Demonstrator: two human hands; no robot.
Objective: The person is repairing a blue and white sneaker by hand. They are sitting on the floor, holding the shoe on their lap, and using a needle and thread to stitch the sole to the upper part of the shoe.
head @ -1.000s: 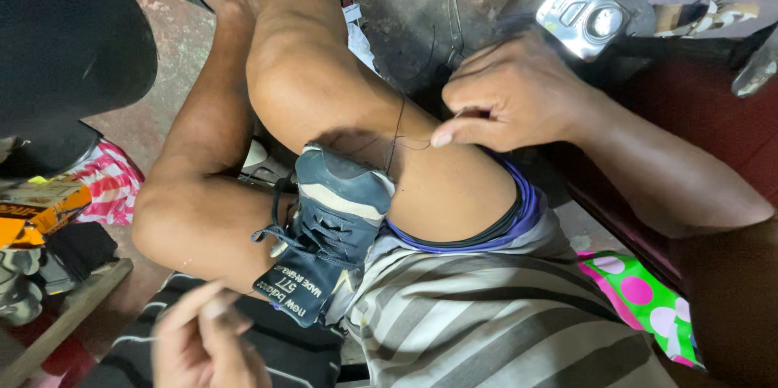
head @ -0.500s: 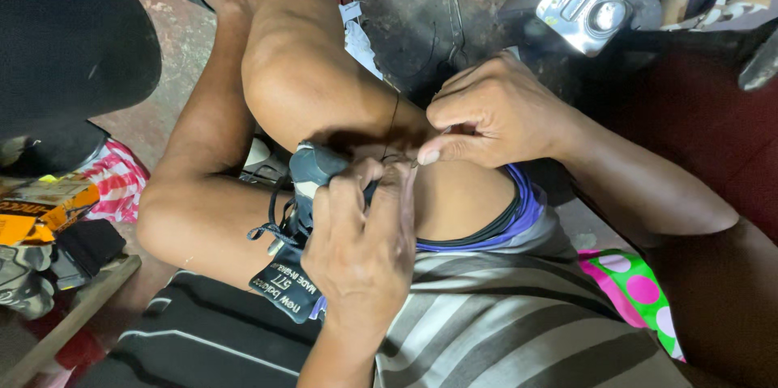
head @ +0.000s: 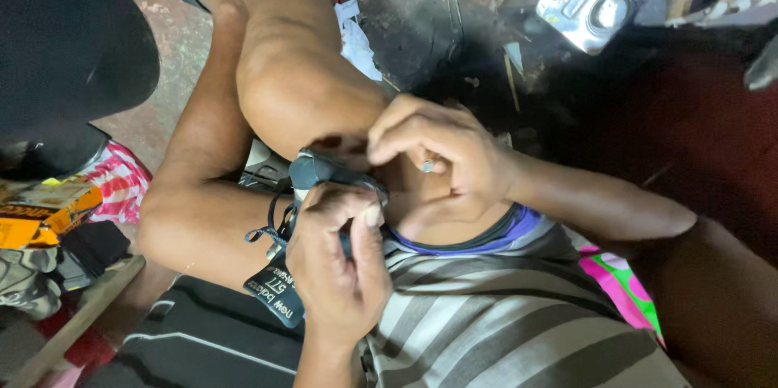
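Between the person's bare knees, a dark blue sneaker (head: 320, 173) sits wedged against the thigh, toe up, its black tongue label hanging down toward the striped shorts (head: 519, 331) below it. Largest around the sneaker are those grey-and-brown striped shorts, then the dark fabric (head: 73, 39) well to its upper left and the stained concrete floor (head: 405, 23) above it. A silver metal box (head: 585, 3) lies on the floor well above and to the right of the sneaker. Right of the sneaker, the right hand (head: 442, 165) rests on the thigh, fingers curled together and pinched tight just beside the shoe's upper edge; what they pinch is too small to tell. Directly below the sneaker, the left hand (head: 336, 270) is closed around its heel side, thumb and fingers clamped on the shoe.
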